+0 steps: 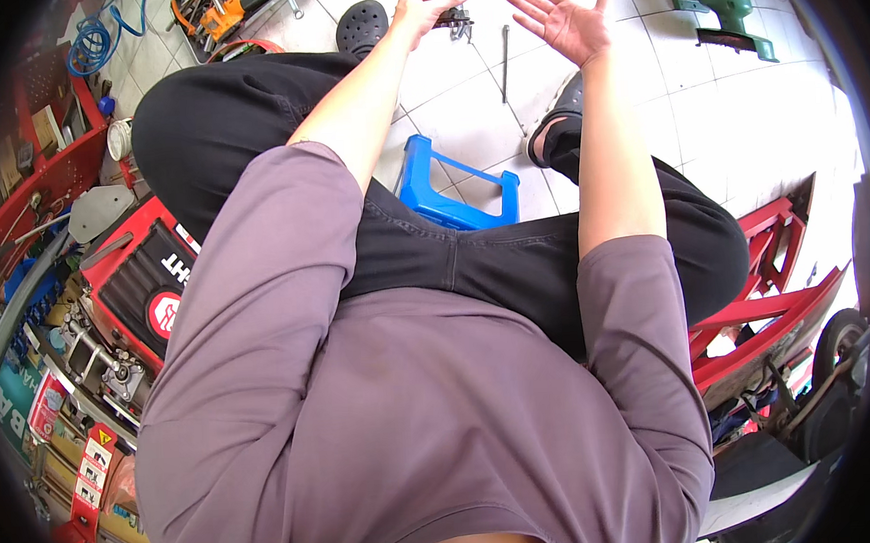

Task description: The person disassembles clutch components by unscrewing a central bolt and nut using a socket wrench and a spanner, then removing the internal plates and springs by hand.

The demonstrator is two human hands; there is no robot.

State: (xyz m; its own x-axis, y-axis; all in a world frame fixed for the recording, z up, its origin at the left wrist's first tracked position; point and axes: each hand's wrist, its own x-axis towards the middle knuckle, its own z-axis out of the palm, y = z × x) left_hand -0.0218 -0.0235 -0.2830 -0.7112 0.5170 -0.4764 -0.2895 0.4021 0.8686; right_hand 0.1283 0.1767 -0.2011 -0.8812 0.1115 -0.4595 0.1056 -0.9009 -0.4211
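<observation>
My left hand (pixel 422 14) is at the top middle, its fingers closed on a silvery metal part (pixel 455 20) with a dark piece across it. The upper end of that part is cut off by the picture's edge, and its kind does not show. To the right, my right hand (pixel 568 21) is raised with the palm up and the fingers spread, holding nothing. On the tiles between and below the hands lies a thin metal rod (pixel 505 67).
A blue plastic stool (pixel 461 210) is between my legs. An orange and black tool (pixel 225 19) lies in a tray at upper left, near a coiled blue hose (pixel 90 49). A green power tool (pixel 724 2) lies at upper right. Red metal frames (pixel 772 310) stand at right.
</observation>
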